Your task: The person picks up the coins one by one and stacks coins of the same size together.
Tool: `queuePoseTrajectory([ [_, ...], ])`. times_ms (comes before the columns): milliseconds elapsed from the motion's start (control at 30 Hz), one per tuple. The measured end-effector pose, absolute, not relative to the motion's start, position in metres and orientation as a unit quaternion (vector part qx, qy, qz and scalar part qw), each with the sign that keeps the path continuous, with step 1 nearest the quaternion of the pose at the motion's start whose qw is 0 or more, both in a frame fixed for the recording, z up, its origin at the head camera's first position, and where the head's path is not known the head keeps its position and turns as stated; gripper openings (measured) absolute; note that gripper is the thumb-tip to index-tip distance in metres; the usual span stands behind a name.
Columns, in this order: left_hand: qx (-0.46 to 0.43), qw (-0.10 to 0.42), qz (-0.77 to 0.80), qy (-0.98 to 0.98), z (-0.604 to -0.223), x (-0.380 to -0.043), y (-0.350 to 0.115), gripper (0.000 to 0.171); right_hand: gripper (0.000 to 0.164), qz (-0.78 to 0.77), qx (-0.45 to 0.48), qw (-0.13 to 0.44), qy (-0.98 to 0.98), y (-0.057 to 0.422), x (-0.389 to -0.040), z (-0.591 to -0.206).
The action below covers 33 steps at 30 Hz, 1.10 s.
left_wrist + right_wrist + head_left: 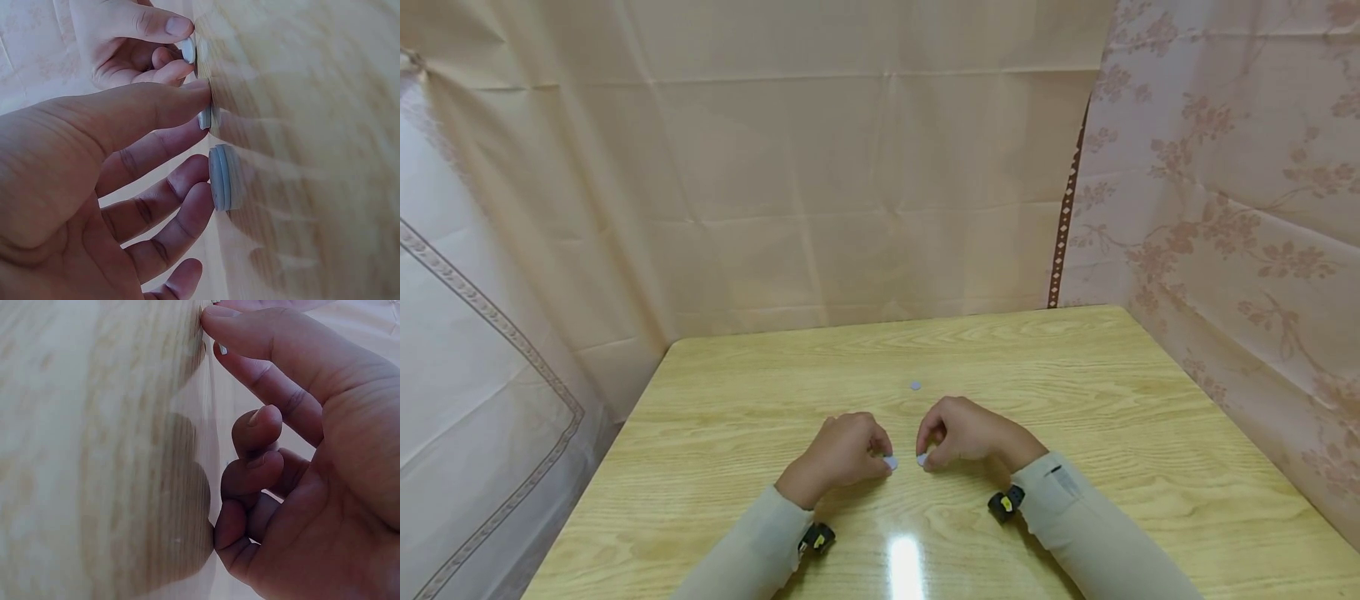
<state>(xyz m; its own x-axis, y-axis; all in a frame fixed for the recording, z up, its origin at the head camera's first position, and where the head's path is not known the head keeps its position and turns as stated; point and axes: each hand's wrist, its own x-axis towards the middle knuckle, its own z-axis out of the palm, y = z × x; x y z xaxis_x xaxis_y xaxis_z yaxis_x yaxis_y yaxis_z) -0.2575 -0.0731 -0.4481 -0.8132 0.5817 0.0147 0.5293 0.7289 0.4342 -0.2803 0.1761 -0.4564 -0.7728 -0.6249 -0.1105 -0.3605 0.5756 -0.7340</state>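
Note:
Between thumb and index finger, my left hand (848, 448) pinches a small pale round disc (891, 462) at the tabletop. In the left wrist view, a thicker, layered-looking pale blue disc (221, 178) stands out beside the other fingertips of that hand. Across a narrow gap, my right hand (968, 433) pinches another pale disc (922, 459) with thumb and index finger, its remaining fingers curled inward. The right wrist view mostly hides that disc behind the fingers. Farther back on the table lies a small grey-blue disc (915, 386), apart from both hands.
The light wood-grain table (737, 392) has a glossy surface with a bright reflection near the front. A beige curtain (850, 183) hangs behind it, and a floral cloth (1247, 217) borders the right side. Black straps with small devices (1006, 504) sit at both wrists.

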Motion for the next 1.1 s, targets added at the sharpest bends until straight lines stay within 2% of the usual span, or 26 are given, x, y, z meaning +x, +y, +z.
queuePoseTrajectory([
  [1100,0.294,0.056,0.209,0.931,-0.4496,-0.2573,-0.0733,0.009,0.013,-0.368,-0.285,0.192,0.864,0.1758,-0.2801,-0.4579],
])
